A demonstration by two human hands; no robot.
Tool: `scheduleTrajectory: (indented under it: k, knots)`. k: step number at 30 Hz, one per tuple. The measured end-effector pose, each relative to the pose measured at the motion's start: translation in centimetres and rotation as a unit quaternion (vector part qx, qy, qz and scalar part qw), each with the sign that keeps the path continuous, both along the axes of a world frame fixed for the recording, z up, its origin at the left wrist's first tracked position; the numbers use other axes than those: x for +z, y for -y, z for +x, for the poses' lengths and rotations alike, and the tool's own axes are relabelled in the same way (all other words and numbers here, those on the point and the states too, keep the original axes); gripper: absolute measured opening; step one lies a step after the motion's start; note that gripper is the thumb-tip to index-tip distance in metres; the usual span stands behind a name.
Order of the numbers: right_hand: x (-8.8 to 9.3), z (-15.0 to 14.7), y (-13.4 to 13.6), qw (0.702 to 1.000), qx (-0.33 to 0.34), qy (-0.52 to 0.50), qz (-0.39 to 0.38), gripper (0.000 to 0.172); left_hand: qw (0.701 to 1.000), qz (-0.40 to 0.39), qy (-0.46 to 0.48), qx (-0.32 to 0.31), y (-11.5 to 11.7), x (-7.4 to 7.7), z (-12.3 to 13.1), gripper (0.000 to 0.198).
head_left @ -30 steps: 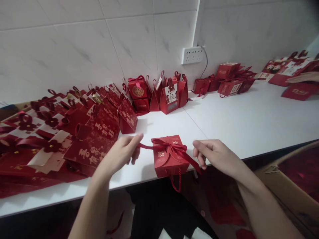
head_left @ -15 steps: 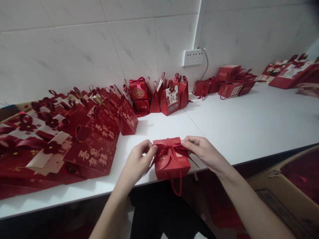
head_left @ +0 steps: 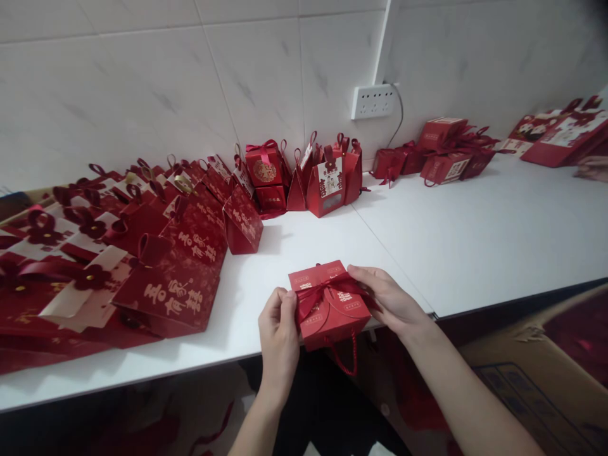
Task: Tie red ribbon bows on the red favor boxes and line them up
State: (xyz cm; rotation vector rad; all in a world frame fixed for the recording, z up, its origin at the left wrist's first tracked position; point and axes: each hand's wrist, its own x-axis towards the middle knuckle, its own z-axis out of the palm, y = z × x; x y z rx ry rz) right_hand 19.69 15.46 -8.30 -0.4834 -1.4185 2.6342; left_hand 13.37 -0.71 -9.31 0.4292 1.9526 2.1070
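A small red gift box (head_left: 344,308) with rounded overlapping flaps sits at the front edge of the white table. A dark red ribbon (head_left: 316,292) is tied in a bow across its top, and a twisted red cord handle (head_left: 350,362) hangs below its near side. My left hand (head_left: 279,326) is closed on the box's left side, its thumb up beside the ribbon end. On the other side my right hand (head_left: 386,297) grips the right edge, thumb at the top corner and fingers partly hidden by the box.
Many red gift boxes (head_left: 178,297) crowd the table (head_left: 403,234) at left. More boxes (head_left: 327,190) line the tiled wall beneath a white socket (head_left: 375,101). Another person's hand (head_left: 593,168) is at far right. An open cardboard box (head_left: 527,367) stands below the table edge.
My hands have gone from holding the bow's two ends to gripping the box's sides. The box has turned slightly, and the left hand is lower beside it.
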Motion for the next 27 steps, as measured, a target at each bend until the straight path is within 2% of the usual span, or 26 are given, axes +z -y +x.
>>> scheduleTrajectory:
  k: [6,9,11,13,16,18,20,23,25,27]
  knots:
    - [-0.2,-0.5,0.1,0.999,-0.025,0.028,-0.026,0.033,0.996,-0.006,-0.071,0.052,-0.7,-0.3,0.2,0.033]
    - [-0.9,-0.1,-0.3,0.999,-0.025,0.029,0.025,0.036,0.997,0.009,-0.054,0.047,-0.7,-0.6,-0.3,0.035]
    - [-1.6,0.6,-0.9,0.994,-0.040,-0.017,0.099,0.044,0.999,0.008,-0.026,0.026,-0.5,-0.6,-0.7,0.036]
    - [-2.2,1.6,-1.6,0.977,-0.027,-0.095,0.189,0.068,1.000,0.002,0.009,0.001,-0.3,-0.5,-1.1,0.033]
    - [-2.5,2.6,-2.1,0.932,0.066,-0.139,0.327,0.117,0.999,0.006,0.039,-0.030,-0.2,0.0,-1.4,0.026]
    - [-2.4,2.8,-2.0,0.908,0.103,-0.115,0.390,0.123,0.999,0.008,0.027,-0.040,-0.2,0.5,-1.5,0.024]
    - [-2.2,2.8,-1.6,0.891,0.082,-0.109,0.432,0.117,0.999,-0.004,-0.028,-0.027,-0.1,1.0,-1.2,0.022]
    - [-2.1,2.9,-0.6,0.862,-0.014,-0.145,0.485,0.107,0.980,-0.036,-0.195,0.018,0.3,2.1,0.0,0.016]
    - [-2.3,3.5,-0.1,0.829,-0.097,-0.180,0.520,0.099,0.936,-0.047,-0.347,0.024,0.6,2.6,1.3,0.009]
    - [-2.7,4.3,0.1,0.796,-0.171,-0.206,0.543,0.095,0.873,-0.042,-0.486,-0.008,0.6,3.0,2.8,0.008]
